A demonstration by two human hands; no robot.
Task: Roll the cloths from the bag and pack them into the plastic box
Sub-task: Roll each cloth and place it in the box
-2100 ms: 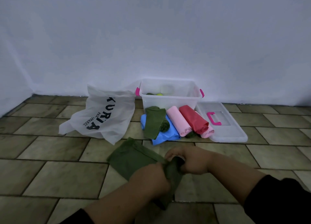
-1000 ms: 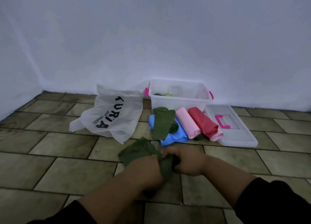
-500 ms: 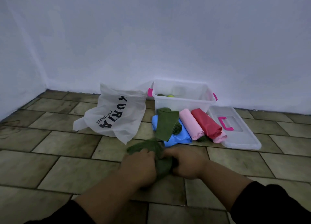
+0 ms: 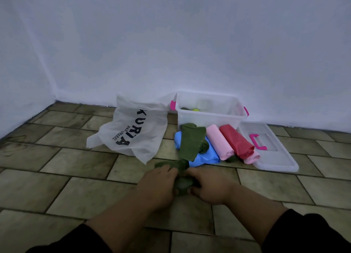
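Observation:
A dark green cloth [image 4: 181, 176] lies on the tiled floor, mostly rolled, with a short flat tail toward the bag. My left hand [image 4: 158, 184] and my right hand [image 4: 206, 187] both grip the roll from either side. Behind it lie a folded green cloth [image 4: 191, 143] on a blue cloth [image 4: 206, 156], a pink roll [image 4: 219, 141] and a red roll [image 4: 236, 141]. The clear plastic box [image 4: 209, 117] with pink clips stands by the wall, with a green and a yellow item inside. The white bag [image 4: 133, 133] lies to its left.
The box's clear lid [image 4: 273, 153] with a pink handle lies flat on the floor right of the rolls. White walls meet in a corner at the far left. Bare floor tiles stretch to the left and right of my arms.
The green cloth has been rolled further away from me: its flat part has shrunk to a short tail and both hands have moved toward the cloth pile.

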